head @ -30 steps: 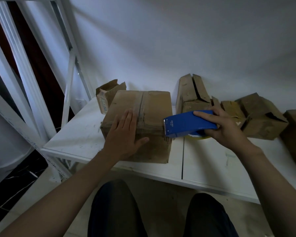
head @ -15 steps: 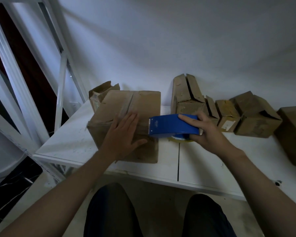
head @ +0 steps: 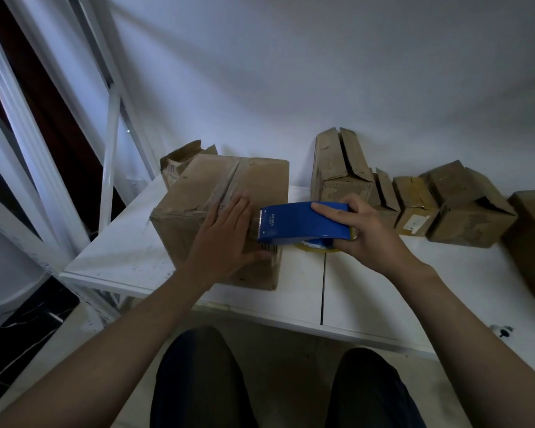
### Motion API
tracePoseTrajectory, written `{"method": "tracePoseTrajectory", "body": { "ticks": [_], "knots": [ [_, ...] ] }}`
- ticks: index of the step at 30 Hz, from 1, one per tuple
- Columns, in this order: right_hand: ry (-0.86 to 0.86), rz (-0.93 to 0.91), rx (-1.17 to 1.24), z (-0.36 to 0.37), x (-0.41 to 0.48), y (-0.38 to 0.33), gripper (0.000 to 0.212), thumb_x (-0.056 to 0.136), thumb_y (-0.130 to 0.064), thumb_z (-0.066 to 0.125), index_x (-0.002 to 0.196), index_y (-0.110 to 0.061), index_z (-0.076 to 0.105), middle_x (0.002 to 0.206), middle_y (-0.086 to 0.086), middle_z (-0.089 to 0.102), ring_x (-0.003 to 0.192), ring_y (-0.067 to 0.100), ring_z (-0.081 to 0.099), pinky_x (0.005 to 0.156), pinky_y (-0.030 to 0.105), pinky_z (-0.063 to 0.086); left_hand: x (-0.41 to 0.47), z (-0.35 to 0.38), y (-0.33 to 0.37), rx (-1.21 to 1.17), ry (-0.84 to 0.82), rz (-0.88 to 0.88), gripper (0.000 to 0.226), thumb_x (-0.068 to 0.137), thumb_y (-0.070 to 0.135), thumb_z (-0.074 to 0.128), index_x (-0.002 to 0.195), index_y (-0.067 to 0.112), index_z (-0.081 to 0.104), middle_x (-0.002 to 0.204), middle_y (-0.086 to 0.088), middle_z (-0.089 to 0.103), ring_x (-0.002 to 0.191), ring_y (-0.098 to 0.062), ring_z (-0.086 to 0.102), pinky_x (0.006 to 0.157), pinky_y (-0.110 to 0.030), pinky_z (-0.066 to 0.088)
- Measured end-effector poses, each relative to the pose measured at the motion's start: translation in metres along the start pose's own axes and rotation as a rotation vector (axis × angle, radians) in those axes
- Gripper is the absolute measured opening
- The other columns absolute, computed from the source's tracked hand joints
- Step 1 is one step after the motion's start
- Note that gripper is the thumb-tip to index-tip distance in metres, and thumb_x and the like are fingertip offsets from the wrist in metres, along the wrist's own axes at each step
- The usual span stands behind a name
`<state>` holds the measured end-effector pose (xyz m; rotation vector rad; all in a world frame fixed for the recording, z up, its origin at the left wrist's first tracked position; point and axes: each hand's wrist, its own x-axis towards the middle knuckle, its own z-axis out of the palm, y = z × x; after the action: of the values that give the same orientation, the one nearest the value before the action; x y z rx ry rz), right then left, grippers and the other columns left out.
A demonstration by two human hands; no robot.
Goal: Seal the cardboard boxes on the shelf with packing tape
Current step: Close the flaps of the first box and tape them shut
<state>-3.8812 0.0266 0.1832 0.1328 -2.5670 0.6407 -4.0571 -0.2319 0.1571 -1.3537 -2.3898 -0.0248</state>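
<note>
Pressing on the near top edge of the big cardboard box (head: 195,193), the left hand (head: 224,239) lies flat with straight fingers, while the right hand (head: 363,231) grips the blue tape dispenser (head: 303,222), fingers curled over its top, its toothed end at the box's near right corner. The box sits at the left end of the white shelf (head: 127,257). A torn box (head: 178,159) stands just behind it; a tall open-flapped box (head: 337,162) and smaller boxes (head: 414,205) line the wall to the right.

A white shelf (head: 130,257) with brown boxes on it.
A big box (head: 195,196) sits at the left, a torn box (head: 175,162) behind it, smaller boxes (head: 414,205) in a row at the right.
</note>
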Motion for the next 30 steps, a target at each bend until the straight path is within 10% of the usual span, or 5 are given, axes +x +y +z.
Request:
{"method": "tracePoseTrajectory", "body": {
  "ticks": [11, 22, 30],
  "knots": [
    [0.073, 0.002, -0.137, -0.026, -0.022, 0.029, 0.084, 0.075, -0.009, 0.085, 0.143, -0.039, 0.047, 0.116, -0.004, 0.047, 0.098, 0.006, 0.044, 0.075, 0.019, 0.041, 0.0, 0.004, -0.002, 0.016, 0.047, 0.033, 0.115, 0.075, 0.091, 0.034, 0.149, 0.002, 0.037, 0.157, -0.018, 0.035, 0.145, -0.036, 0.034, 0.12, -0.056, 0.022],
    [0.049, -0.031, -0.122, -0.005, -0.014, 0.018, 0.08, 0.078, -0.012, 0.084, 0.143, -0.04, 0.047, 0.113, 0.0, 0.049, 0.093, 0.016, 0.051, 0.074, 0.034, 0.053, 0.012, -0.013, 0.028, 0.043, -0.099, -0.01, 0.125, 0.074, 0.089, -0.008, 0.148, 0.0, 0.041, 0.156, -0.02, 0.037, 0.142, -0.04, 0.037, 0.11, -0.068, 0.027],
    [0.07, 0.02, -0.142, -0.016, -0.019, 0.023, 0.077, 0.08, -0.015, 0.082, 0.143, -0.044, 0.047, 0.117, 0.0, 0.05, 0.096, 0.017, 0.053, 0.07, 0.037, 0.055, 0.015, -0.006, 0.039, 0.084, -0.105, 0.038, 0.118, 0.073, 0.087, 0.011, 0.151, 0.001, 0.034, 0.159, -0.017, 0.032, 0.148, -0.031, 0.03, 0.116, -0.057, 0.029]
  ]
}}
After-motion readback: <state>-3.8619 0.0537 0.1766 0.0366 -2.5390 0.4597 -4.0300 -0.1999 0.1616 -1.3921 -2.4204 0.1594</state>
